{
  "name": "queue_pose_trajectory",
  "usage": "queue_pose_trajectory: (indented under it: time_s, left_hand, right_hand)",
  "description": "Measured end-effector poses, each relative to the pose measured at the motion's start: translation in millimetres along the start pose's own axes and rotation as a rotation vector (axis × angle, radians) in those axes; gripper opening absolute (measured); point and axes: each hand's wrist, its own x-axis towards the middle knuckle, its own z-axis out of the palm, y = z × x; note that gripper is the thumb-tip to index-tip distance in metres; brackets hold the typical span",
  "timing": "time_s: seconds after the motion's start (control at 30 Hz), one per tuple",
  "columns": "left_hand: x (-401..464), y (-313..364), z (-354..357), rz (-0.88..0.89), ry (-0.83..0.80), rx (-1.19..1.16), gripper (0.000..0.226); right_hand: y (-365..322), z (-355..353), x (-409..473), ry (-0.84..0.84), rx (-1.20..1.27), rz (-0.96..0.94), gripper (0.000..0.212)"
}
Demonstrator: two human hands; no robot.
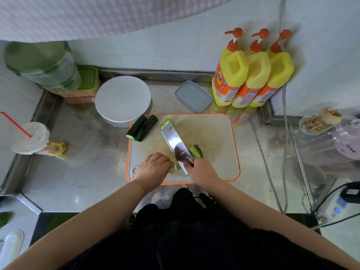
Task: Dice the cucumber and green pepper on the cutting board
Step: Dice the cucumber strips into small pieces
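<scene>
While the right hand [202,168] grips the knife [176,146], left hand [154,167] fingers curl on a green pepper bit [176,168], likely steadying it. Cucumber halves [142,128] wait at the cutting board [214,133] corner, clear of the blade.

The cutting board [214,137] is off-white with an orange rim. At its far left corner lie two dark green cucumber pieces [141,128] with pale cut ends. Beyond its far right corner stand three yellow bottles [251,75] with orange pumps and labels. The counter [87,162] is silvery with a fine embossed pattern.
</scene>
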Motion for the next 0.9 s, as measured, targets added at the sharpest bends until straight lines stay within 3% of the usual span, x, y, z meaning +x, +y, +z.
queue_pose_trajectory:
  time_s: [0.13, 0.23, 0.33, 0.43, 0.53, 0.6, 0.7, 0.8, 0.9]
  left_hand:
    - [6, 0, -13, -0.105, 0.024, -0.038, 0.027]
    - [13, -4, -21, -0.174, 0.186, -0.055, 0.014]
    - [14, -7, -34, -0.251, 0.316, -0.095, 0.031]
    - [35, -6, -46, -0.259, 0.355, -0.141, 0.025]
    - [77, -2, -50, -0.176, 0.193, -0.197, 0.021]
    - [106, 6, -42, -0.128, -0.098, -0.175, 0.026]
    - [136, 27, -22, 0.119, -0.499, 0.029, 0.045]
    - [148, 45, -5, 0.349, -0.623, 0.218, 0.053]
    - [152, 52, 6, 0.431, -0.700, 0.311, 0.048]
  right_hand:
    - [9, -6, -4, 0.007, -0.235, -0.092, 0.032]
    - [17, -6, -7, 0.007, -0.397, -0.155, 0.027]
    - [25, -5, -10, 0.037, -0.473, -0.190, 0.019]
    - [29, -5, -14, 0.034, -0.525, -0.233, 0.015]
    - [31, -3, -19, 0.027, -0.562, -0.271, 0.016]
    - [33, -2, -21, 0.020, -0.568, -0.293, 0.020]
    - [37, -3, -21, -0.010, -0.554, -0.308, 0.027]
    - [43, 0, -20, -0.035, -0.535, -0.329, 0.034]
    - [48, 3, -18, -0.027, -0.514, -0.338, 0.035]
